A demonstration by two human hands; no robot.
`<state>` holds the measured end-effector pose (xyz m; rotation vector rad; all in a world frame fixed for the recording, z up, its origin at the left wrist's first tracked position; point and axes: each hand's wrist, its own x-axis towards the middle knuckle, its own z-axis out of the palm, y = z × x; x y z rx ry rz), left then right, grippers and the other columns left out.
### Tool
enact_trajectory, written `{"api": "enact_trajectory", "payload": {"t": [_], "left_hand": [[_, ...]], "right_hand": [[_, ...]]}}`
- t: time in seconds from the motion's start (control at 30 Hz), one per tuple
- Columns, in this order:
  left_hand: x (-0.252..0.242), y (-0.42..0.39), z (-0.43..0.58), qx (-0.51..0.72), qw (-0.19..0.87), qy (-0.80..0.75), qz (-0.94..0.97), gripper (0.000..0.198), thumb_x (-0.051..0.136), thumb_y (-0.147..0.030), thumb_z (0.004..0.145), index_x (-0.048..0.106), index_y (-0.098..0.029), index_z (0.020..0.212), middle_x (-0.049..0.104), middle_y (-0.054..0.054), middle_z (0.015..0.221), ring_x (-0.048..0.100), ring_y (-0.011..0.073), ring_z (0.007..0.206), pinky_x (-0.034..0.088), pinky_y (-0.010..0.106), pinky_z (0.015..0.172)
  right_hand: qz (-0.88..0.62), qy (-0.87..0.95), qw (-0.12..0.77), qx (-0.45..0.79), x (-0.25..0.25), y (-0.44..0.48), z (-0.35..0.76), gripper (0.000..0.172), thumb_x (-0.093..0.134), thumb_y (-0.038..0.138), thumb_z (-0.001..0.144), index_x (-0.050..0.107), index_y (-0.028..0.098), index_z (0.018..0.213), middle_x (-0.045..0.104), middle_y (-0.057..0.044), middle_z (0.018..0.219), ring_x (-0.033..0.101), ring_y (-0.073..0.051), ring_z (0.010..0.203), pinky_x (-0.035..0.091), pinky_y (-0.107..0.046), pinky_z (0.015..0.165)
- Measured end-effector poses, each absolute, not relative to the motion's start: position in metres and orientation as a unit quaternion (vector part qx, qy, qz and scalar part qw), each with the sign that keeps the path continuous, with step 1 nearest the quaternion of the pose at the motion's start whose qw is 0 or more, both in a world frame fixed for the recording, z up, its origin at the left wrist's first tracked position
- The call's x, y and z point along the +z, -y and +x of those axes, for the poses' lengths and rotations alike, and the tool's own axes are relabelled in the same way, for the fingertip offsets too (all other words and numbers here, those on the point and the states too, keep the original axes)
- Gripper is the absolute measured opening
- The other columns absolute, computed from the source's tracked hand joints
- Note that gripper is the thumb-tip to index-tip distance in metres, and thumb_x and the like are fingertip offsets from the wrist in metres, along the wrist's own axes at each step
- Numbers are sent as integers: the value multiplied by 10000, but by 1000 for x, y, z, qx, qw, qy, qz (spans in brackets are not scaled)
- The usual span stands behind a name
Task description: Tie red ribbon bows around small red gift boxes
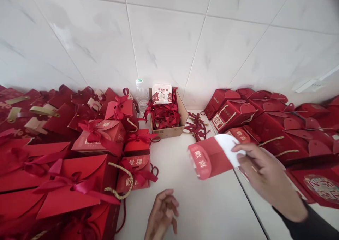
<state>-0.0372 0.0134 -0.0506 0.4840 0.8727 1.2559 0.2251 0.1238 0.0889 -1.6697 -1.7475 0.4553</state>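
Observation:
Between the thumb and fingers of my right hand (261, 173) is the white flap of a flat, folded red gift box (217, 158). Pale lettering marks its rounded far-left end, and it hangs tilted above the white table (180, 169). My left hand (162, 213) is low in the middle over the table, fingers loosely curled and apart, holding nothing. Nearest to it on the left stands a small red gift box (135, 162) tied with a ribbon bow. A larger red box (76, 183) with a gold rope handle is further left.
A cardboard box (172, 132) of red ribbons and a printed card (162, 93) stands against the tiled wall, beside a clear bottle (141, 97). Loose dark-red ribbons (196, 125) lie right of it. Red boxes (234, 114) crowd the right side; a seam crosses the tabletop.

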Motion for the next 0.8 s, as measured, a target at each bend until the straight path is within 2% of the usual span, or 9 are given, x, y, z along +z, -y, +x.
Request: {"api": "enact_trajectory", "payload": {"t": [0.03,0.1,0.17,0.27,0.37,0.5,0.6,0.7,0.8], "left_hand": [[-40,-13,-31,577,639,-449,238,508,782,-544,831,683,-266,1245,648,97,1008,571,217,851,456,260,570],[-21,-13,-20,585,511,-565,279,494,737,-544,877,640,-308,1301,632,95,1160,574,239,984,505,325,770],[-5,-14,-12,559,419,-621,356,579,729,-510,890,552,-328,1410,588,108,1281,560,272,1075,478,389,880],[4,-20,-8,508,352,-652,440,683,786,-454,850,498,-291,1447,581,128,1233,564,307,1069,468,430,873],[3,-25,-6,491,304,-672,463,601,760,-426,879,515,-257,1401,591,119,1162,571,298,1038,467,427,869],[0,-26,-6,512,349,-661,424,469,630,-446,978,526,-256,1394,622,100,1154,607,254,1001,488,390,890],[0,-25,-9,566,399,-628,355,442,561,-494,1013,541,-259,1387,633,114,1335,630,265,1179,502,360,958],[-3,-24,-14,596,410,-621,301,467,620,-509,978,572,-269,1375,610,107,1453,583,283,1335,488,350,1038],[-11,-22,-18,598,451,-615,248,522,675,-508,933,579,-285,1396,590,99,1500,549,302,1393,465,373,1099]], "right_hand": [[-630,678,321,202,79,-119,215,269,538,484,958,652,242,984,607,11,607,600,-156,490,448,-251,443],[-618,684,296,250,61,-107,198,283,508,485,981,658,247,1012,636,4,652,659,-173,559,489,-256,488],[-610,683,274,294,49,-95,185,296,496,486,1004,667,249,1051,664,-7,708,686,-180,603,505,-257,505],[-600,680,252,339,40,-81,176,305,490,492,1019,683,259,1063,682,-18,755,695,-185,629,505,-254,494],[-596,675,245,360,37,-74,178,311,482,502,1023,687,270,1054,670,-10,721,698,-192,646,499,-245,479],[-601,668,239,367,34,-72,185,313,477,503,1026,688,274,1057,665,-6,705,699,-193,645,490,-237,462],[-606,663,237,372,31,-71,188,324,468,510,1029,685,272,1068,682,-11,741,706,-194,654,504,-243,474],[-606,659,232,380,29,-71,190,334,460,522,1032,678,273,1083,728,-25,852,718,-189,668,516,-247,489],[-607,656,226,388,28,-70,191,348,445,533,1036,671,274,1093,750,-39,953,729,-184,679,517,-249,497]]}}
